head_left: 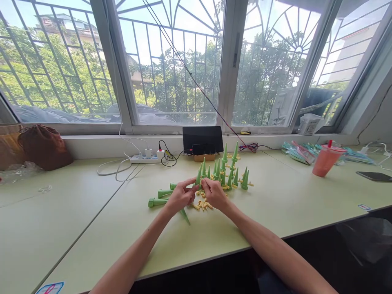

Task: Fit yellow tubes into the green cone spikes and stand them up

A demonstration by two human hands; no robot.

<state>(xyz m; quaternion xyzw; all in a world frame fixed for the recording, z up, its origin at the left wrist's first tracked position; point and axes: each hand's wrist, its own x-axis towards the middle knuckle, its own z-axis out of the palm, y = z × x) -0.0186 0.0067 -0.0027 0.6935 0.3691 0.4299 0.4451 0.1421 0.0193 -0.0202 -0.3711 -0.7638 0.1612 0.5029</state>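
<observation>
My left hand (180,198) is closed around a green plastic plant-watering spike (198,176), its tip pointing up. Pinched at the side of that spike is my right hand (217,194); its fingers hide whatever small piece they hold. Below both hands lies a loose pile of small yellow valve pieces (203,205). More green spikes (235,157) stand upright just beyond, several with yellow valves sticking out sideways. Other green spikes (164,193) lie on their sides at the left, partly covered by my left hand. One tapered tip (185,216) shows beneath my left wrist.
A tablet (202,136) with a phone before it leans at the wall. Nearby are a power strip (148,158) and cables. A red cup (327,161), plastic packets (298,153) and a phone (375,176) are on the right; a brown bag (45,147) sits left.
</observation>
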